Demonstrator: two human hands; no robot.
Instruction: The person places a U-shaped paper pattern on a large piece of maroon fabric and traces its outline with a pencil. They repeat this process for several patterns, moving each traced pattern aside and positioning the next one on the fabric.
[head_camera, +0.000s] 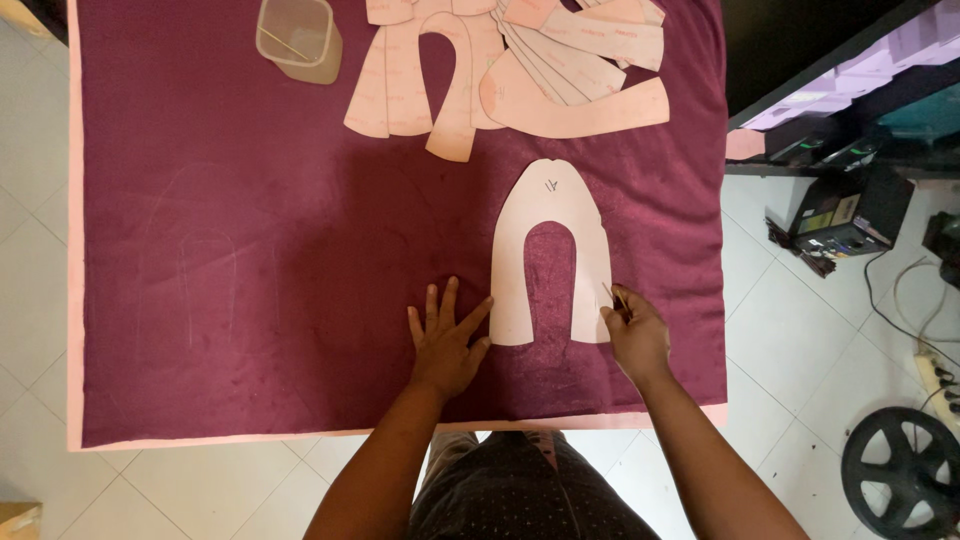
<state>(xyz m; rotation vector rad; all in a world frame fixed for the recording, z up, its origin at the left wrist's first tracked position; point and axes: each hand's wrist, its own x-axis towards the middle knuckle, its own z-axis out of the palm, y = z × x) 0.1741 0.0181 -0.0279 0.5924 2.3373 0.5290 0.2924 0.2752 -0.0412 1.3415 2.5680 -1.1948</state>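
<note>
A horseshoe-shaped pale pink paper pattern piece (552, 215) lies flat on maroon velvet-like fabric (250, 250). My left hand (446, 340) rests flat on the fabric with fingers spread, its fingertips touching the pattern's lower left leg. My right hand (634, 335) is closed around a thin marking tool (616, 298), whose tip sits at the outer edge of the pattern's right leg. Faint traced outlines (205, 270) show on the fabric at the left.
A pile of more pink pattern pieces (520, 70) lies at the far edge, beside a clear plastic container (298, 38). The fabric covers a pink-edged table (73, 300). Right of the table are a dark shelf, cables, a power strip (935, 375) and a black wheel (900, 475) on the tiled floor.
</note>
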